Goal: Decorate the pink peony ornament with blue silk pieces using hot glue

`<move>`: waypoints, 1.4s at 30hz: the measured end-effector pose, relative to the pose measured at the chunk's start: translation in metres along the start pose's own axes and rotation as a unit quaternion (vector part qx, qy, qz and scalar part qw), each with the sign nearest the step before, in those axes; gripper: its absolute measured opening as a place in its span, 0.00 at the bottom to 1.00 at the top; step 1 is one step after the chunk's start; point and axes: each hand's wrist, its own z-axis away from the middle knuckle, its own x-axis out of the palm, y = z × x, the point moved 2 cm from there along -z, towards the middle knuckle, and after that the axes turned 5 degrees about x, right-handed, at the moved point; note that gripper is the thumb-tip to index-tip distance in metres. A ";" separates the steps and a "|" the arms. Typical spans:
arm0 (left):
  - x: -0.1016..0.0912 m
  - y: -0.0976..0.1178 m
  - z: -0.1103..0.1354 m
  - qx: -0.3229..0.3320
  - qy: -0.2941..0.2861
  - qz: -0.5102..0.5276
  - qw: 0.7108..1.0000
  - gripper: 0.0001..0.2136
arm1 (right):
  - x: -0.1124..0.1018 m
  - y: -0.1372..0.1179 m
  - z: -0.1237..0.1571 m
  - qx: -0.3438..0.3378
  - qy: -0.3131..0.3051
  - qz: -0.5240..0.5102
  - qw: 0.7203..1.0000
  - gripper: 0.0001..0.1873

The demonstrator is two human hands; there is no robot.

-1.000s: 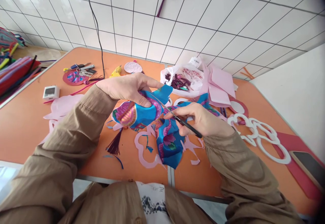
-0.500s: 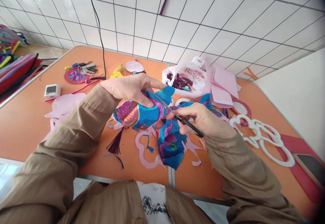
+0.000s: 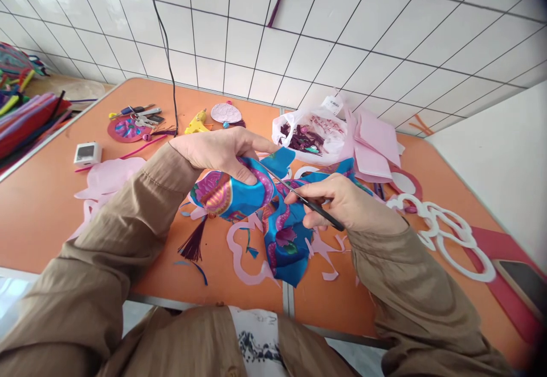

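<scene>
My left hand (image 3: 228,152) pinches a blue patterned fabric piece (image 3: 250,195) with pink and purple flowers, thumb on top and fingers partly hidden behind it. My right hand (image 3: 337,200) is closed round the black handles of a pair of scissors (image 3: 314,206). The blades point up and left and lie at the fabric's right edge, near the left fingertips. Below them, a larger blue floral fabric scrap (image 3: 288,246) hangs over the table's seam. A dark purple tassel (image 3: 194,240) lies under the held piece, beside a pink cut-out frame (image 3: 237,260).
On the orange table (image 3: 171,286) stand a yellow glue gun (image 3: 198,122), keys (image 3: 147,118) and a small white device (image 3: 88,154). A plastic bag (image 3: 333,135) of tassels and pink sheets (image 3: 378,138) are at the back. White cut-out frames (image 3: 465,257) and a phone (image 3: 521,286) lie right.
My right hand and the scissors have shifted slightly to the right. The upper fabric flap has dipped a little. My left hand stays nearly still, holding the fabric.
</scene>
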 end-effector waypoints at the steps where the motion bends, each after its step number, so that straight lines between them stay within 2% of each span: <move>1: 0.000 0.000 0.000 -0.002 0.018 0.000 1.000 0.15 | 0.000 0.000 0.000 -0.003 0.000 0.004 1.000 0.31; 3: 0.001 0.000 0.001 -0.009 0.000 -0.011 1.000 0.15 | -0.001 0.001 0.001 -0.009 0.000 0.005 1.000 0.30; 6: 0.009 -0.003 0.002 -0.020 -0.115 -0.049 0.992 0.20 | -0.001 0.001 0.001 -0.019 -0.001 0.010 1.000 0.27; 8: 0.013 -0.006 0.003 -0.001 -0.146 -0.057 0.988 0.16 | -0.002 0.000 0.002 -0.025 -0.004 0.021 0.999 0.26; 10: 0.018 -0.008 0.003 0.028 -0.127 -0.045 0.990 0.11 | -0.005 -0.001 0.002 -0.030 -0.006 0.036 0.999 0.25; 14: 0.024 -0.014 0.002 0.041 -0.069 -0.008 0.997 0.23 | -0.012 0.000 0.004 -0.033 -0.002 0.090 0.995 0.24; 18: 0.030 -0.017 0.000 -0.018 -0.108 0.014 0.994 0.28 | -0.016 0.004 0.006 -0.033 -0.012 0.126 0.991 0.23; 24: 0.032 -0.022 -0.004 -0.019 -0.074 0.045 0.996 0.16 | -0.014 -0.001 0.008 -0.066 -0.023 0.112 0.991 0.24; 27: 0.034 -0.027 -0.007 -0.008 -0.112 0.053 0.992 0.09 | -0.014 -0.003 0.011 -0.037 -0.041 0.080 0.995 0.25; 29: 0.034 -0.030 -0.009 -0.003 -0.145 0.057 0.988 0.08 | -0.017 -0.002 0.014 -0.033 -0.046 0.073 0.996 0.24; 31: 0.035 -0.033 -0.012 0.017 -0.152 0.072 0.986 0.07 | -0.023 0.002 0.019 -0.029 -0.036 0.069 0.997 0.22; 34: 0.038 -0.037 -0.018 0.075 -0.125 0.106 0.984 0.07 | -0.032 0.009 0.027 -0.012 -0.005 0.023 1.000 0.21; 36: 0.044 -0.041 -0.024 0.099 -0.085 0.139 0.982 0.07 | -0.037 0.011 0.030 -0.033 0.039 -0.035 0.998 0.22; 38: 0.054 -0.047 -0.031 0.106 -0.016 0.173 0.979 0.07 | -0.040 0.012 0.029 -0.067 0.074 -0.079 0.992 0.25; 40: 0.065 -0.055 -0.038 0.120 0.076 0.196 0.970 0.11 | -0.040 0.013 0.024 -0.088 0.090 -0.098 0.987 0.27; 42: 0.079 -0.065 -0.042 0.134 0.127 0.204 0.961 0.13 | -0.041 0.014 0.019 -0.099 0.117 -0.117 0.981 0.28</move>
